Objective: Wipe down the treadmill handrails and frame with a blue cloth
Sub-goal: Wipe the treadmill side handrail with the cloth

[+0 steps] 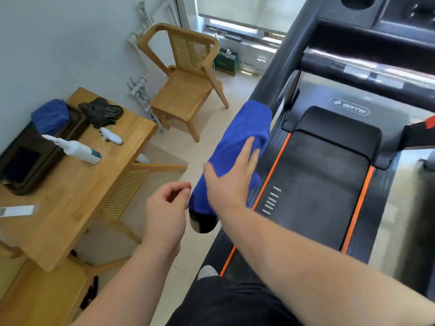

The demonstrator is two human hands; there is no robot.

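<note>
A blue cloth [244,137] lies draped over the treadmill's black left handrail [280,76], covering it down to near its rounded end [203,223]. My right hand [231,175] presses flat on the cloth with fingers spread, wrapping it against the rail. My left hand [166,210] hovers just left of the rail's end, fingers loosely curled, thumb and forefinger near each other, holding nothing. The treadmill belt [313,184] with orange side stripes runs to the right of the rail.
A wooden table [77,191] at left carries a dark tray [28,156], a second blue cloth [50,116], dark gloves [101,111] and two white spray bottles [77,149]. A wooden chair [186,85] stands by the wall. The console crossbar [367,67] spans the upper right.
</note>
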